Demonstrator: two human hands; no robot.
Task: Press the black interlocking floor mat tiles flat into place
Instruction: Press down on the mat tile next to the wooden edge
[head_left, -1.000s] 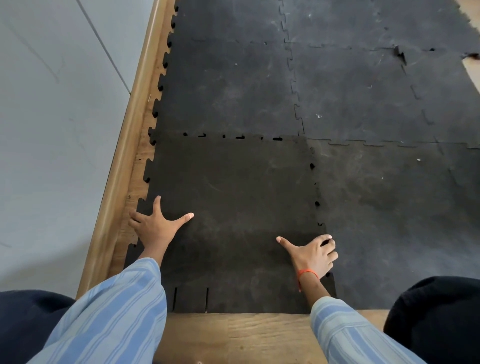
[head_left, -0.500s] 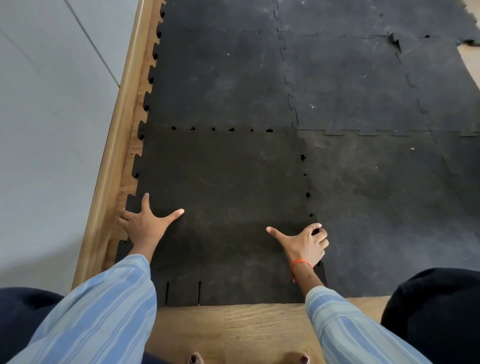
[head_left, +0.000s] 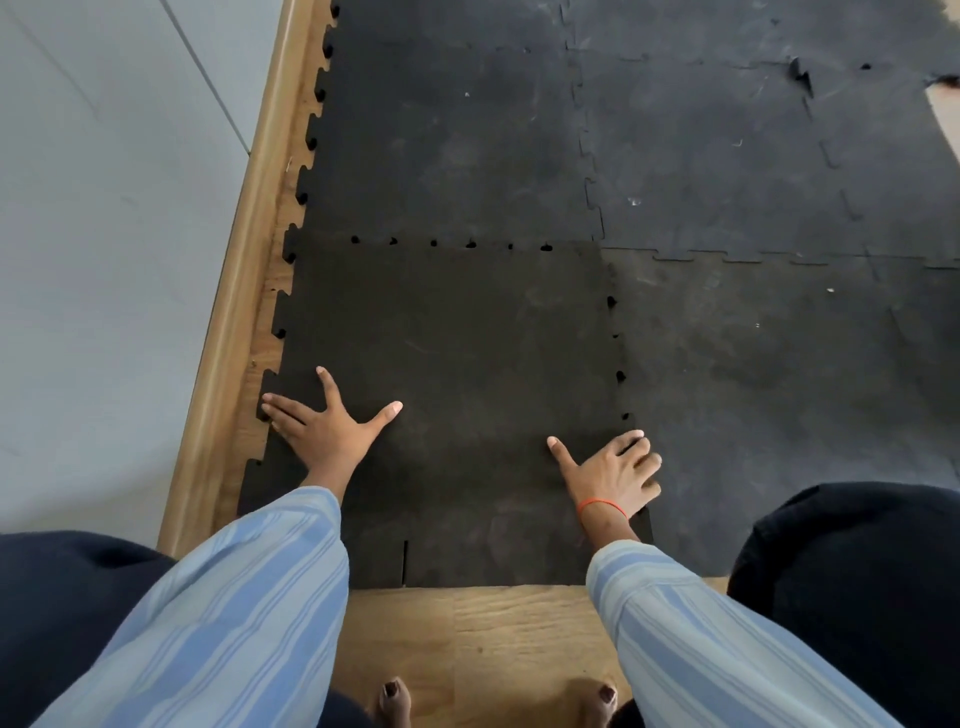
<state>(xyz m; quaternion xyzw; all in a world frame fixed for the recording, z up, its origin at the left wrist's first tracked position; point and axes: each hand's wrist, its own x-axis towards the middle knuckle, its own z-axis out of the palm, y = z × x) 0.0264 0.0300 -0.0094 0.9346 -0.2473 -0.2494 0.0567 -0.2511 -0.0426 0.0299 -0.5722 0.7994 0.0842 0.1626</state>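
Observation:
A dark black mat tile (head_left: 457, 364) lies nearest me, with toothed edges, joined to greyer tiles beyond (head_left: 452, 145) and to the right (head_left: 779, 374). Small gaps show along its far seam (head_left: 452, 242) and its right seam (head_left: 618, 358). My left hand (head_left: 324, 428) lies flat on the tile's left edge, fingers spread. My right hand (head_left: 615, 473) rests palm down over the right seam near the tile's front corner, thumb out and fingers slightly curled. Neither hand holds anything.
A wooden skirting strip (head_left: 244, 270) and a grey wall (head_left: 104, 234) run along the left. Bare wooden floor (head_left: 467, 644) lies in front of the mat, where my toes show. My dark-clothed knees (head_left: 852, 582) flank my arms. A torn, lifted seam (head_left: 800, 75) sits far right.
The view has tilted down a little, bringing my toes into sight. Both hands stay pressed at the same places on the tile; the right hand's fingers lie slightly flatter over the seam.

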